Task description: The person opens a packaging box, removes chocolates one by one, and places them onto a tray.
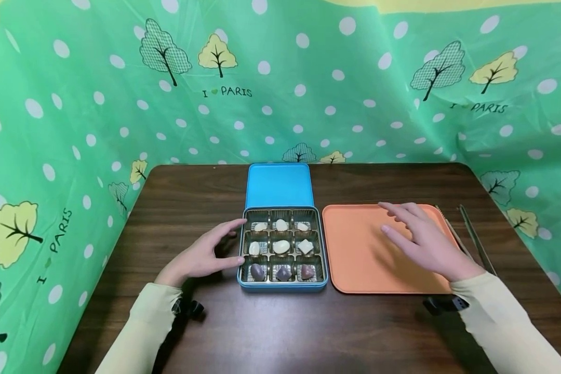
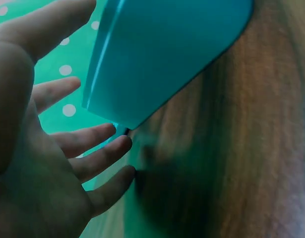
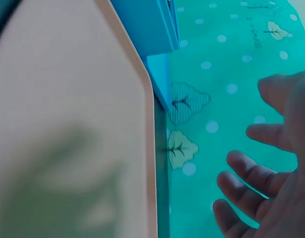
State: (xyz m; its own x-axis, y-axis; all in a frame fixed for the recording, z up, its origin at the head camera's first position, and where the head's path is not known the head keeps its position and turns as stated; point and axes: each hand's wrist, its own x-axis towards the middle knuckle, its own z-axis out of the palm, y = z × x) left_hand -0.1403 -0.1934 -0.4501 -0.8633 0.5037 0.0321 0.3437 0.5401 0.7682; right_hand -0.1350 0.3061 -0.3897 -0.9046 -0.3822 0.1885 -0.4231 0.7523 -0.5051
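A blue tin (image 1: 282, 286) stands at the middle of the table, its inner tray split into several compartments. White stones (image 1: 281, 246) lie in the back and middle rows; three purplish stones (image 1: 283, 273) are in the front row. My left hand (image 1: 201, 254) is beside the tin's left side, thumb and forefinger spread at its rim; whether they touch it I cannot tell. In the left wrist view the other fingers (image 2: 100, 161) are loosely extended. Above an orange tray (image 1: 350, 249), my right hand (image 1: 423, 241) hovers with relaxed fingers, holding nothing.
The tin's blue lid (image 1: 279, 185) lies behind it, against its back edge. To the right of the tray are a long, thin metal tool (image 1: 477, 239) and another slender stick (image 1: 458, 240). A green printed cloth (image 1: 280, 104) hangs around the dark wooden table (image 1: 191, 192).
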